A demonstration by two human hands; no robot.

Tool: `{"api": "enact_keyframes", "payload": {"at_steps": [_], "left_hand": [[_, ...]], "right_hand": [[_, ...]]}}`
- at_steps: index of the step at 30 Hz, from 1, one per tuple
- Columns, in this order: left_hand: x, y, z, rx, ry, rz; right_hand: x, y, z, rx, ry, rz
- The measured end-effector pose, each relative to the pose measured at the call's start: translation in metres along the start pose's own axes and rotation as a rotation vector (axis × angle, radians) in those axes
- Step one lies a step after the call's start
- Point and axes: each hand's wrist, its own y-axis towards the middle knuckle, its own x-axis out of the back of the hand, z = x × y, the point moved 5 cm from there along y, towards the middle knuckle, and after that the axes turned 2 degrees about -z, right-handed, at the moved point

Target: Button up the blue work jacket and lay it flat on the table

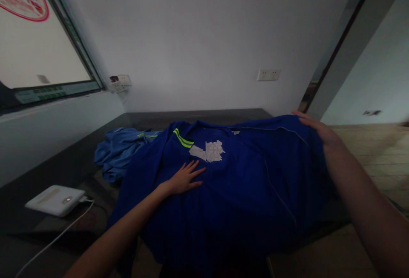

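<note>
A dark blue jacket (pixel 243 184) lies spread over the dark table, with white patches (pixel 215 151) and a yellow-green and grey stripe (pixel 183 138) on it. My left hand (pixel 185 179) rests flat on the cloth below the white patches, its fingers spread. At the jacket's far right edge is my right hand (pixel 315 127); its fingers reach along the edge and seem to grip the cloth, though the thumb and part of the fingers are hidden. The lower part of the jacket falls into shadow near my body.
A crumpled lighter blue garment (pixel 119 152) lies to the left of the jacket. Nearer on that side, a white power bank (pixel 57 200) has a white cable (pixel 54 240) plugged in. Behind the table (pixel 140 118) rises a wall with a socket plate (pixel 268 75); tiled floor (pixel 373 154) shows at right.
</note>
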Motion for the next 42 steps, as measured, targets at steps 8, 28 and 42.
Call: {"api": "enact_keyframes", "payload": {"at_steps": [8, 28, 42], "left_hand": [[0.000, 0.045, -0.009, 0.027, 0.038, -0.008], [0.002, -0.011, -0.015, -0.023, -0.025, -0.106], [0.024, 0.011, 0.005, 0.176, -0.614, -0.327]], "right_hand": [[-0.201, -0.045, 0.060, -0.024, -0.031, 0.712], [-0.085, -0.091, -0.015, 0.071, -0.613, 0.264], [-0.095, -0.090, -0.068, -0.005, -0.498, 0.332]]}}
